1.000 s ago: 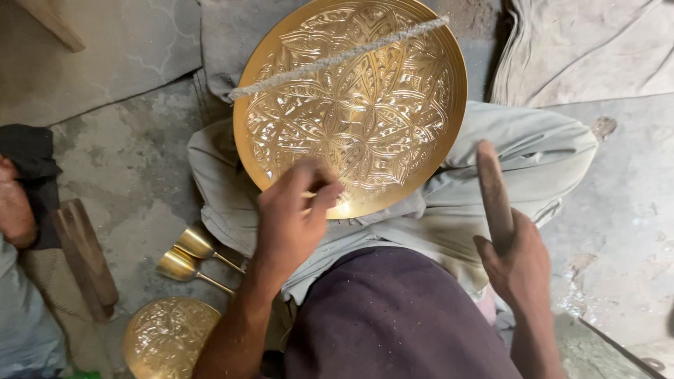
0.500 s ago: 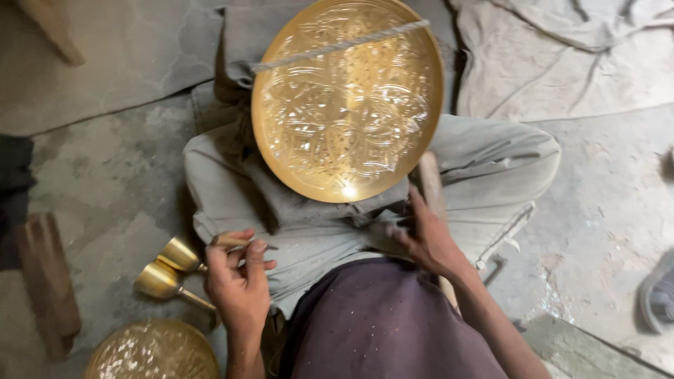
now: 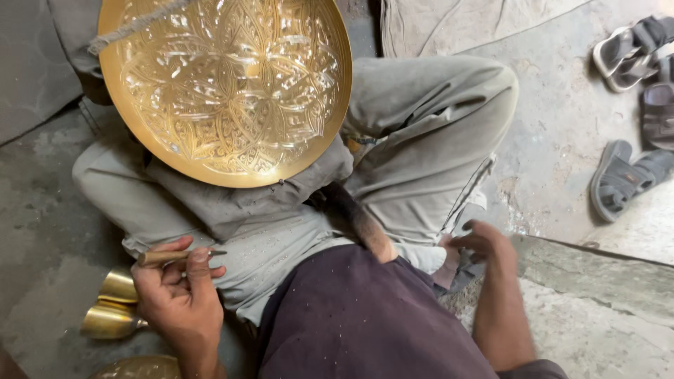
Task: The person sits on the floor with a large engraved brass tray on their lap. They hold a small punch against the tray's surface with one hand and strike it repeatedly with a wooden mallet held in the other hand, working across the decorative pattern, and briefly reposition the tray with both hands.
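One engraved brass tray (image 3: 225, 91), two brass cups (image 3: 112, 309); left hand (image 3: 179, 298) grips one chisel (image 3: 165, 257), right hand (image 3: 484, 245) loosely curled, empty.

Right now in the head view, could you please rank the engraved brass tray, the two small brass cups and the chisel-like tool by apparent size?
1. Engraved brass tray, by far largest.
2. Brass cups, partly hidden by the left hand.
3. Chisel-like tool in that hand, thinnest; its length rivals a cup, so unsure.

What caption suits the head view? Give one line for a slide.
Seated person's left hand holds a wooden-handled engraving tool below an engraved brass tray on the lap; right hand reaches to the floor.
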A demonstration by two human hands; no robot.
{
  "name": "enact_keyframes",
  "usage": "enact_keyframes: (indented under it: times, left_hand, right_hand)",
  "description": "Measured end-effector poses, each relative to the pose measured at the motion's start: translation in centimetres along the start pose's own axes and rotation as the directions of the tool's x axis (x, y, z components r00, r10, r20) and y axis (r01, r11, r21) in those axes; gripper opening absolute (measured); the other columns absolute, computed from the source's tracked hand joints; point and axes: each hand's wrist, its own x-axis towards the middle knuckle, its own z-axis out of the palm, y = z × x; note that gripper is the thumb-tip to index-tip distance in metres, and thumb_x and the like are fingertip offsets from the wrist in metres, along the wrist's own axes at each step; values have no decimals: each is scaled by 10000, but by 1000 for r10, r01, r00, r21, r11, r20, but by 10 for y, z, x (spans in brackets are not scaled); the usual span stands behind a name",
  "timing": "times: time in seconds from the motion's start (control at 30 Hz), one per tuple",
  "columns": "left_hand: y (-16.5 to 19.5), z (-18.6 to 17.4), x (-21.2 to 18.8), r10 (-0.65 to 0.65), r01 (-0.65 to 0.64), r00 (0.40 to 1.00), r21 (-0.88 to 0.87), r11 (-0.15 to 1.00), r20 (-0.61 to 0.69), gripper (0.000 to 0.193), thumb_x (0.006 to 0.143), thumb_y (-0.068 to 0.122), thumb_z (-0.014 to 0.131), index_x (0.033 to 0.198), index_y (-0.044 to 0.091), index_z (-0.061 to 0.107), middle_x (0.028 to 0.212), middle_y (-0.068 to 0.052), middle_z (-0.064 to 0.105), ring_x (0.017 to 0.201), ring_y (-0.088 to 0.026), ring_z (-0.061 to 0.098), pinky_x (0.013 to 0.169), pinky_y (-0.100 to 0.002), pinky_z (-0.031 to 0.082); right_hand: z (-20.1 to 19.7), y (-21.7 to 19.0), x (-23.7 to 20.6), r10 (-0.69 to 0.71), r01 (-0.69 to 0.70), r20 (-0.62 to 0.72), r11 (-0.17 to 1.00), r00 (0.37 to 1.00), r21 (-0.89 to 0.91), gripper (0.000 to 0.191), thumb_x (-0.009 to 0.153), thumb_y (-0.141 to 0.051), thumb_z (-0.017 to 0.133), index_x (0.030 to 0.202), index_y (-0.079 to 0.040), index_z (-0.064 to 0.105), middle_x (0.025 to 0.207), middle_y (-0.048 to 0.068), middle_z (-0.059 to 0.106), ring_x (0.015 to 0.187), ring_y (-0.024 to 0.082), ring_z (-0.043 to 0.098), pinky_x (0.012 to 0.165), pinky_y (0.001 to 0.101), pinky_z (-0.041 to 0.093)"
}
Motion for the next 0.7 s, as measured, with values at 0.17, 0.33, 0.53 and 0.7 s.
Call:
enact_keyframes:
  times: [0.17,0.33,0.53,0.7]
  left_hand:
    - [7,0,4,-37,35,999,57,998,39,308,1053,47,667,1240,-74,453,1223,-174,630,933,-164,691,697,-284,649]
    - [13,-3,23,-73,67,996,102,993,55,305,1026,87,669,1237,-66,509,1158,-153,657,899,-153,705,660,-276,659]
    - [11,-6,41,-91,88,996,103,991,23,316,1004,102,677,1209,-75,513,1217,-165,664,893,-165,718,636,-280,669]
    - [6,-12,51,-97,87,994,154,984,55,307,991,122,680,1184,-71,538,1201,-161,679,888,-169,733,632,-283,684]
  right_hand:
    - [23,-2,-10,-49,40,-52,986,997,-164,558,853,-465,820,1241,-75,721,1097,199,765,1008,361,736,840,458,600]
    - [-8,6,0,-88,3,-334,969,939,-247,584,829,-529,827,1153,-45,785,1123,210,773,1047,376,731,879,473,582]
    - [-11,-5,14,-438,278,-632,898,640,-341,471,689,-409,837,1072,-138,793,1077,122,743,933,303,720,786,452,572]
    - [6,-33,10,-466,186,-867,881,177,-435,366,1007,-506,735,894,-159,718,1019,103,726,1025,315,651,913,509,423]
